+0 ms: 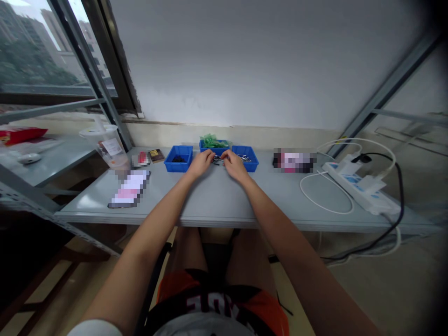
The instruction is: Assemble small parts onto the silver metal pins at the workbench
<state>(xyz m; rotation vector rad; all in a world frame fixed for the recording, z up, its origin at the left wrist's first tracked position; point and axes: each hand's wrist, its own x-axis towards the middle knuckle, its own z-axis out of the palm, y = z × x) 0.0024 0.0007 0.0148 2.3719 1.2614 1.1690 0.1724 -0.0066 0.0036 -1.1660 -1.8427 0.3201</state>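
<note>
My left hand [202, 163] and my right hand [233, 164] are close together over the table [217, 198], fingers curled inward. Small dark and metallic pieces [217, 160] lie between the fingertips; which of them are held is too small to tell. Beyond the hands, a blue bin [214, 150] contains green items [210, 141]. Left of them, another blue bin [178, 167] has small dark parts [178, 159] inside. A third blue bin [249, 167], holding shiny metal parts [244, 158], is partly covered by my right hand.
At the left are a phone [130, 189], a lidded cup [111, 148] and small packets [156, 155]. A pixelated pink and black object [293, 161] lies right of the bins. Farther right, a power strip [360, 189] has looping cables [327, 210]. A wall stands behind.
</note>
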